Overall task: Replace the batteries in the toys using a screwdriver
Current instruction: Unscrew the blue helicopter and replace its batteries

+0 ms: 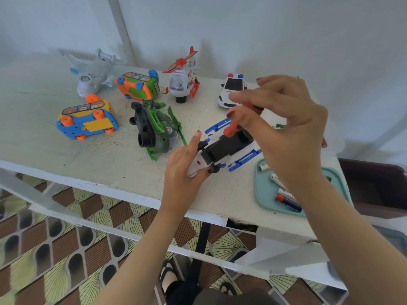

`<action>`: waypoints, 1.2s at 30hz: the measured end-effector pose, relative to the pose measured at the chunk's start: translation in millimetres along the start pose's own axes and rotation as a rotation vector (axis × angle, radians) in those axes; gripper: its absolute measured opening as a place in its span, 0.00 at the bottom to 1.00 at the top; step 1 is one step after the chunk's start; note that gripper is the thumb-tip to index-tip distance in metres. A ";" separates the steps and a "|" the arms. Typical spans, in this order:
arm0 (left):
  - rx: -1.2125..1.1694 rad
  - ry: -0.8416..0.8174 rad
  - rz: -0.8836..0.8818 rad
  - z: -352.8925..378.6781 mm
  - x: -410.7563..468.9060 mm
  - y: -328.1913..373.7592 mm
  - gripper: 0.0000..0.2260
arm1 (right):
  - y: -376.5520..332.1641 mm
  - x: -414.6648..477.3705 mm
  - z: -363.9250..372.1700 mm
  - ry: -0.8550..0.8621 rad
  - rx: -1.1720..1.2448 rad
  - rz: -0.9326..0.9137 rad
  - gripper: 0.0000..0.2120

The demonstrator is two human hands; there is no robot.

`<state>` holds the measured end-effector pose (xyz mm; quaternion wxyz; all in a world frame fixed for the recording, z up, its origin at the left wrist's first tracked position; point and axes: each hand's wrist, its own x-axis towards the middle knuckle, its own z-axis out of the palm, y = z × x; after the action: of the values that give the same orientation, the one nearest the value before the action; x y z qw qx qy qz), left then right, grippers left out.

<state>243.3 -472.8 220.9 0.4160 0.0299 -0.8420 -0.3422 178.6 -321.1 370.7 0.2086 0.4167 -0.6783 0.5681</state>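
Head view: the left hand (187,164) clasps the blue-and-white toy (222,150), turned belly-up on the table (110,164). The right hand (284,119) pinches the orange screwdriver (233,128) upright on its black base. I judge a screw is being turned; next needs steady pressure. The teal tray (262,194) holds several batteries (288,201).

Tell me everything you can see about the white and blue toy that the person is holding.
The toy looks like a plastic helicopter, white body with blue skids on both sides and a black underside. It lies upside down on the table, near the front edge, beside the teal tray. The left hand grips its near end. The right hand holds an orange-handled screwdriver upright, its tip pressed into the black underside. Whether the battery cover is loose cannot be seen.
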 end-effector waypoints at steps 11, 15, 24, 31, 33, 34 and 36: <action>0.013 -0.001 -0.008 0.4 -2.1 -4.3 0.32 | 4.4 -7.4 -4.4 -0.165 -0.005 0.044 0.14; 0.020 0.006 -0.004 1.0 -1.9 -3.8 0.32 | 4.4 -9.0 -2.8 -0.041 -0.064 -0.009 0.13; 0.013 0.000 -0.017 1.1 -1.1 0.8 0.31 | 5.4 -15.6 -6.4 -0.037 -0.040 0.022 0.12; 0.025 0.001 -0.024 0.5 -1.5 0.9 0.31 | 6.1 -16.1 -14.5 -0.146 -0.059 0.006 0.15; 0.027 0.001 -0.022 0.7 -1.8 0.4 0.31 | 3.4 -18.7 -19.0 -0.287 -0.031 0.087 0.20; 0.028 0.001 -0.023 0.8 -1.8 0.6 0.32 | 2.8 -20.4 -21.5 -0.327 -0.040 0.118 0.20; 0.033 0.005 -0.029 1.1 -1.8 0.7 0.34 | 0.9 -21.8 -26.7 -0.356 -0.110 0.144 0.16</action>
<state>243.8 -471.0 219.6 0.4125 0.0500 -0.8460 -0.3341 185.2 -288.7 360.8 0.0667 0.4488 -0.7626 0.4611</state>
